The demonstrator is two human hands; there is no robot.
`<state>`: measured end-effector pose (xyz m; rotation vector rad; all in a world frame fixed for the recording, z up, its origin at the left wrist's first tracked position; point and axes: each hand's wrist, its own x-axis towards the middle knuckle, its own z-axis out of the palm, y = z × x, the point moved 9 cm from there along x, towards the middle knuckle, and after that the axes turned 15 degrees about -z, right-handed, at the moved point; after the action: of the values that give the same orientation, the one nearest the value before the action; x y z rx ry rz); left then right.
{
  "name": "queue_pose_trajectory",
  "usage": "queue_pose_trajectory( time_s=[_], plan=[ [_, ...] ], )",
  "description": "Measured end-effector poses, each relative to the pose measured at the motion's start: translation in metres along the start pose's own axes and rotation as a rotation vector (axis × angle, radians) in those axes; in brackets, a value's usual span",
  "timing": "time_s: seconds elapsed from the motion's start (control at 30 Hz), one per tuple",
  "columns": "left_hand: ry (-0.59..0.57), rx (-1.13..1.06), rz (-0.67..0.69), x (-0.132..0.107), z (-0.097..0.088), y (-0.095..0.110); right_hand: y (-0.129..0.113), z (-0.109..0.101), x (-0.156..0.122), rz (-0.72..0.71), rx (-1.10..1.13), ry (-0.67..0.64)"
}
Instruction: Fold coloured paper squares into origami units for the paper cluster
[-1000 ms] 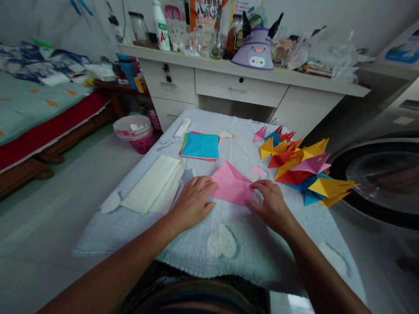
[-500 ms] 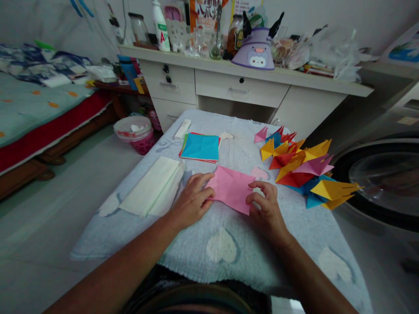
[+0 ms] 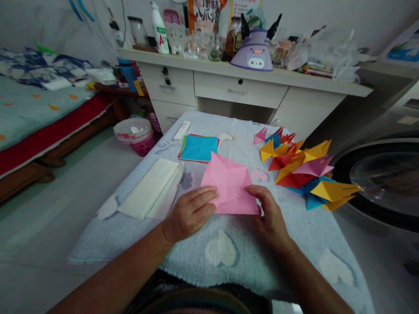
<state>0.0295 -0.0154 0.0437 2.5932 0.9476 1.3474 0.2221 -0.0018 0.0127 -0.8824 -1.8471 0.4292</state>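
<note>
A creased square of pink origami paper (image 3: 231,181) is held up over the cloth-covered table, tilted so its face shows. My left hand (image 3: 193,213) pinches its left edge, fingers in front of the sheet. On the opposite side my right hand (image 3: 268,213) grips the right edge, its thumb partly hidden. Just beyond the sheet lies a stack of coloured paper (image 3: 199,147) with a blue piece on top. To the right stands a cluster of folded paper cranes (image 3: 294,163) in yellow, red, blue and pink.
A folded pale cloth or paper (image 3: 150,185) lies on the left of the table, and a small white box (image 3: 182,131) sits behind it. A pink bin (image 3: 140,139) stands on the floor. Beyond the table is a white desk (image 3: 238,83); a washing machine (image 3: 386,183) is at right.
The pink paper has been raised and tilted, its far corner now reaching towards the blue stack. Both hands have shifted their hold on its side edges, the left moving slightly nearer to me.
</note>
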Motion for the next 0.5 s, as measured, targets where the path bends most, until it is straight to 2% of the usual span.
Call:
queue_pose_trajectory(
  time_s=[0.13, 0.23, 0.37, 0.5],
  plan=[
    [0.01, 0.039, 0.021, -0.003, 0.003, 0.002, 0.017, 0.0, -0.004, 0.207, 0.456, 0.184],
    [0.015, 0.058, 0.031, -0.006, 0.003, 0.002, 0.02, 0.0, -0.003, 0.261, 0.61, 0.252],
    [-0.023, 0.109, 0.033, -0.005, 0.007, 0.005, 0.024, -0.002, -0.003, 0.305, 0.492, 0.216],
    [-0.161, 0.2, 0.033, -0.001, 0.022, 0.011, 0.026, -0.005, 0.0, 0.269, 0.163, 0.008]
  ],
)
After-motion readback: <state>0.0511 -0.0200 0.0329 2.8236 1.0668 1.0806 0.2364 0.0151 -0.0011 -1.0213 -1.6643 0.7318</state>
